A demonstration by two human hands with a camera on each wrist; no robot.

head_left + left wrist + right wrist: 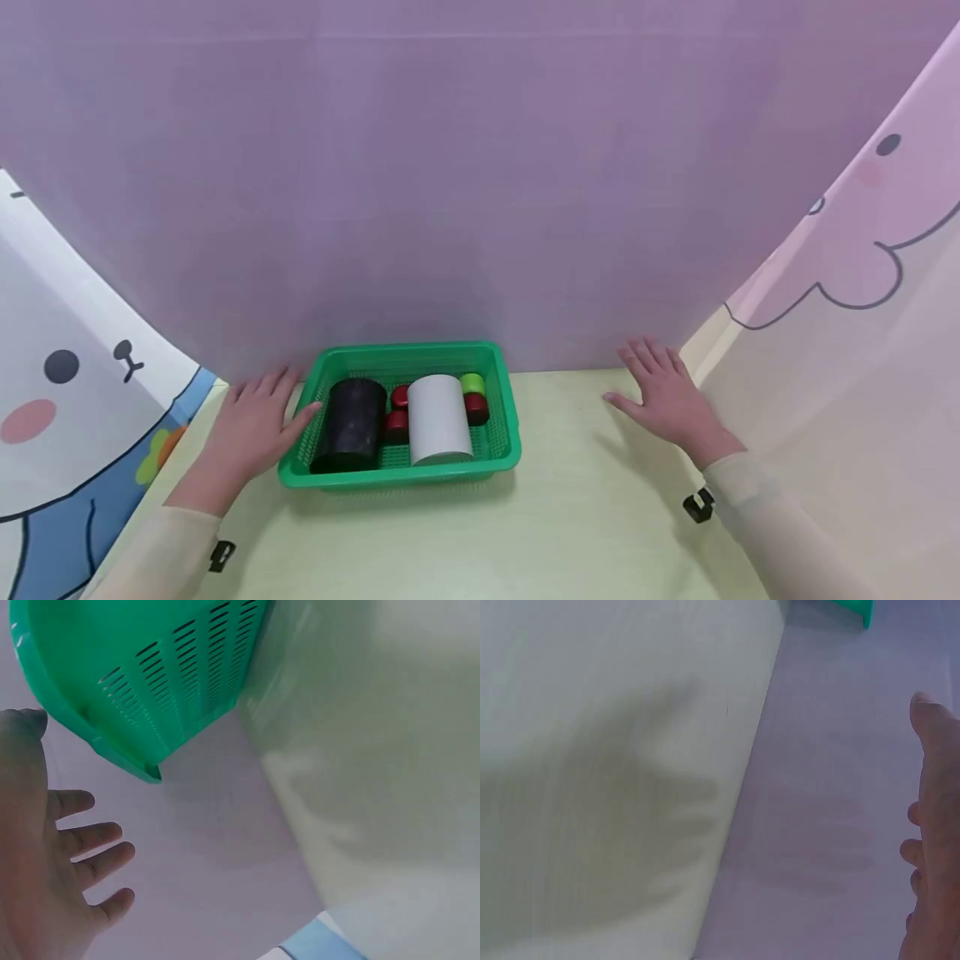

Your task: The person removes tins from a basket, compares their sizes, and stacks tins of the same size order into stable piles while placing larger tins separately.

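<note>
A green plastic basket stands on the table against the back wall. In it lie a black cylinder, a white cylinder, several small dark red pieces and a light green one; the large cylinders partly hide the small ones. My left hand is spread beside the basket's left side, its thumb near the rim; whether it touches, I cannot tell. The left wrist view shows the basket's slotted wall above the straight fingers. Well to the right of the basket, my right hand hovers with fingers extended, holding nothing.
The pale table meets a purple cloth wall at the back. Cloth side panels printed with cartoon figures rise at the left and right. A small black clip shows at the right wrist.
</note>
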